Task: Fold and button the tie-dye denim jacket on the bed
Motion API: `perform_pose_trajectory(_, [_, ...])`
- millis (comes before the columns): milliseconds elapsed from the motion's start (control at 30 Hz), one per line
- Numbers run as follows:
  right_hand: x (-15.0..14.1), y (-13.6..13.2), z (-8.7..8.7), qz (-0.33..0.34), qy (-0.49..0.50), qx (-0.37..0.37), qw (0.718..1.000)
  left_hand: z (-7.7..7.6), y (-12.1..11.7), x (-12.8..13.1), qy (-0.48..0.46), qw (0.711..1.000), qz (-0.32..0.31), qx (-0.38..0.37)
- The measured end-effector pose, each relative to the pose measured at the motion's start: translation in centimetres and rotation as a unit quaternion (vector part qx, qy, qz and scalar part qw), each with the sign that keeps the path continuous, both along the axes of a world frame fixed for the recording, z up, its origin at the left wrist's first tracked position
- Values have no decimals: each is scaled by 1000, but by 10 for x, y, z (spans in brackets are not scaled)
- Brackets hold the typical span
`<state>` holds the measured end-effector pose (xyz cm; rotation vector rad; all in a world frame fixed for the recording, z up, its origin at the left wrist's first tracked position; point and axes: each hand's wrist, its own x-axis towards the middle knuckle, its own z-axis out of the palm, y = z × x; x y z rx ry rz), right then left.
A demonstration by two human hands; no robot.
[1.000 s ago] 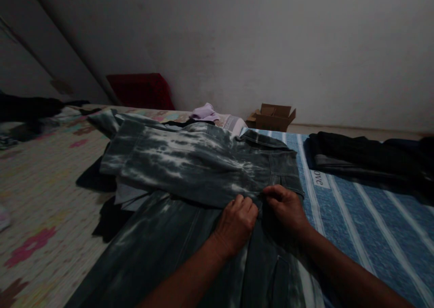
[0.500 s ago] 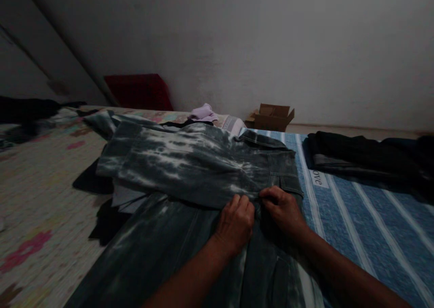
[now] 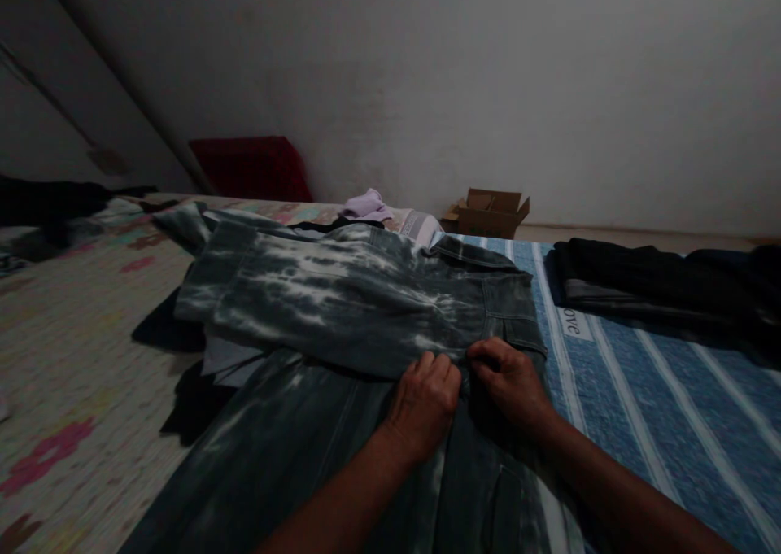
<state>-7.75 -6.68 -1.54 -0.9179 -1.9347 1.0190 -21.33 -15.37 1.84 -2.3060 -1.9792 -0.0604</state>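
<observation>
A dark grey-green denim garment (image 3: 342, 294) with pale tie-dye streaks lies spread in front of me, one part folded over across the rest. Whether it is a jacket or something else I cannot tell. My left hand (image 3: 427, 395) is closed on the folded part's near edge, knuckles up. Just right of it, my right hand (image 3: 506, 375) pinches the same edge between thumb and fingers, close to a stitched band. The two hands are almost touching. What lies under the fingertips is hidden.
Dark folded clothes (image 3: 659, 285) are stacked on the blue striped cover (image 3: 659, 391) at right. Grey and black cloths (image 3: 201, 391) stick out left of the garment, over a floral bedspread (image 3: 79, 359). Behind are a lilac cloth (image 3: 366, 205), an open cardboard box (image 3: 491, 212) and a red object (image 3: 250, 167).
Almost nothing differs. My left hand has shifted very slightly right, and both hands keep hold of the garment's edge. The view has tilted a little.
</observation>
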Motion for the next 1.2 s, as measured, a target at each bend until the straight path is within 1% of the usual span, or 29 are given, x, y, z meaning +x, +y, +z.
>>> perform_pose_trajectory(233, [0, 1, -2, -7, 6, -7, 1000, 6, 2, -1, 3, 1000, -17, -21])
perform_pose_trajectory(667, [0, 2, -5, 1, 12, -3, 1000, 1, 2, -1, -6, 999, -39, 12])
perform_pose_trajectory(967, [0, 0, -2, -8, 8, -5, 1000, 4, 2, -1, -3, 999, -27, -29])
perform_pose_trajectory(1200, [0, 0, -2, -6, 9, -12, 1000, 7, 2, 0, -14, 999, -33, -25])
